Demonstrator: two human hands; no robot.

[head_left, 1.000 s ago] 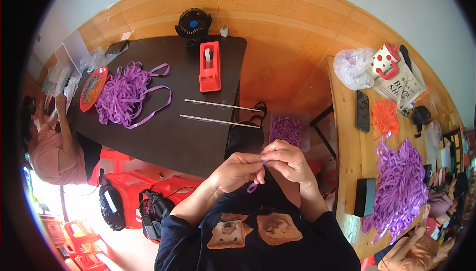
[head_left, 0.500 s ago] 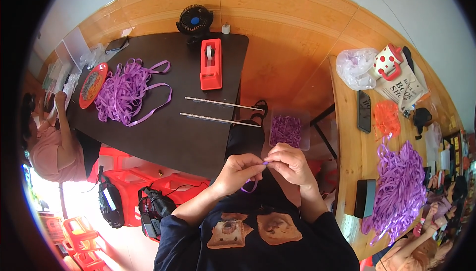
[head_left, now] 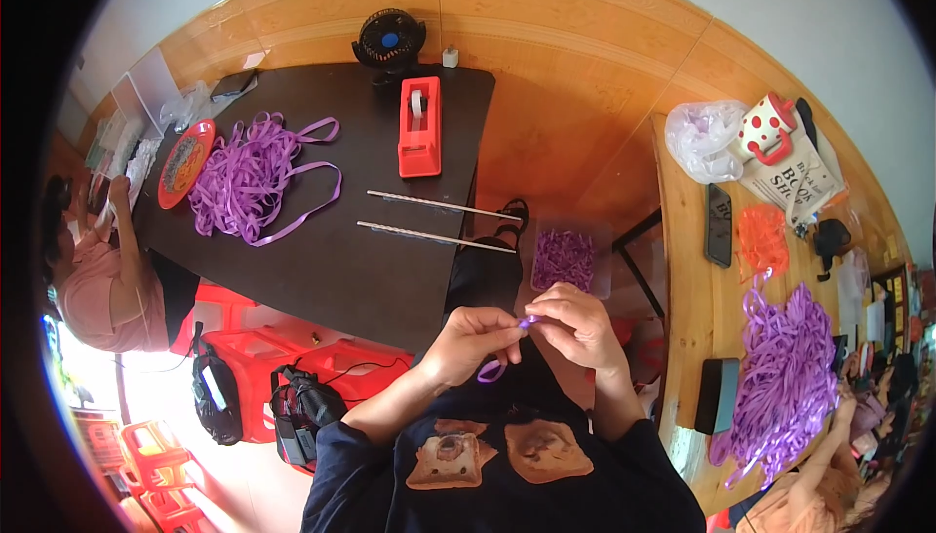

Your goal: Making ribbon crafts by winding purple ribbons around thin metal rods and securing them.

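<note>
In front of my chest, above my lap, a thin purple ribbon [head_left: 491, 371] is pinched between my hands. My left hand [head_left: 468, 343] is closed on it with thumb and fingertips, and a small loop hangs below. My right hand [head_left: 579, 328] pinches the ribbon close beside, its fingertips nearly meeting the left ones. A short bit of purple shows between the two pinches; whether it is knotted or folded is too small to tell. Two slim rods [head_left: 439, 237] lie near the dark table's right edge, beyond my hands.
The dark table [head_left: 390, 284] bears a purple ribbon heap [head_left: 249, 182], a red plate [head_left: 185, 164], a red tape dispenser [head_left: 420, 128] and a fan [head_left: 389, 40]. A clear bin [head_left: 565, 258] holds purple pieces. Ribbons [head_left: 785, 377] cover part of the wooden table [head_left: 687, 338]. Other people sit left and right.
The fingertips have parted slightly, so more purple shows between them. The loop under my left hand now hangs fuller. The whole view has shifted a little.
</note>
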